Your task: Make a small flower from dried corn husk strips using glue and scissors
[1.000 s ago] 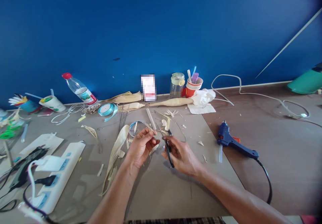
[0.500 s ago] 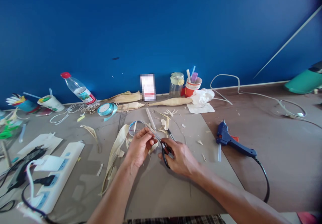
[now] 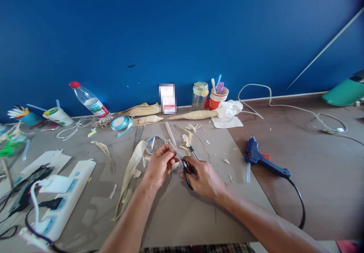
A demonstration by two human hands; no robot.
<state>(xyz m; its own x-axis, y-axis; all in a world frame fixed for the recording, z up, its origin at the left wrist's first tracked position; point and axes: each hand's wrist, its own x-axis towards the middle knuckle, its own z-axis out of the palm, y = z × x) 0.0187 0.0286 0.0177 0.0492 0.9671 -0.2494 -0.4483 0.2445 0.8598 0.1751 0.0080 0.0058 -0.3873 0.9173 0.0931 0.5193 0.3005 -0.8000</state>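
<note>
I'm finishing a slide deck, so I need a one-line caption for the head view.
Right hand holds scissors beside the left hand, among dry husks, a glue gun lying to the right.

Free passage over the desk (image 3: 321, 177) lies right of the glue gun (image 3: 265, 163), a white cable (image 3: 270, 98) crossing behind, whereas a husk strip (image 3: 133, 166) and the power strip (image 3: 65, 203) obstruct the left hand's (image 3: 160, 163) outer side.

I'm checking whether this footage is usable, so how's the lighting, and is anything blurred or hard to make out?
Head view: soft light on the table, a dim shadow beside the left forearm; dark top right corner; the upright rectangle against the blue wall pixelated; scissors recognizable, but anything pinched in the left hand is too small to tell.
</note>
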